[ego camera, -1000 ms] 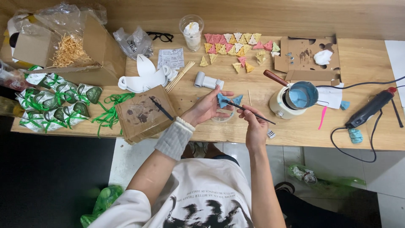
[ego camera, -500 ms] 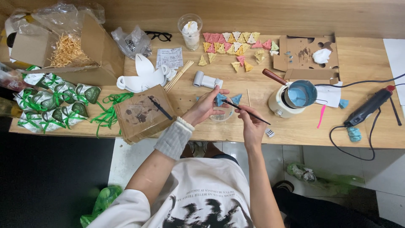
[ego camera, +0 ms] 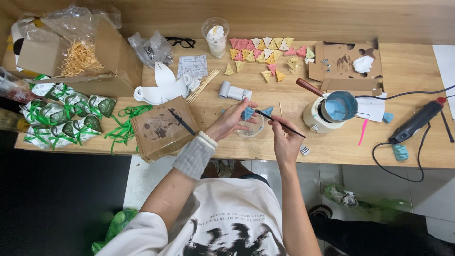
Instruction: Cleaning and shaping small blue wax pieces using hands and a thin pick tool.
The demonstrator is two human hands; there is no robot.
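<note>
We pinched 1 blue triangle piece (ego camera: 247, 114) in our left hand (ego camera: 231, 120); right hand (ego camera: 283, 134) gripped a thin brush (ego camera: 279, 124) touching it, above a clear cup (ego camera: 250, 128).

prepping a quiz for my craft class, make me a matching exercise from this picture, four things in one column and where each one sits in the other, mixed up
Things:
1. blue triangle piece
2. thin brush
3. black glasses
4. glue gun

Places:
A. at the table's right end, cord looping off the front edge
B. at the back of the table, beside a crumpled clear bag
C. in the left hand
D. in the right hand

Pairs: 1-C, 2-D, 3-B, 4-A
</note>
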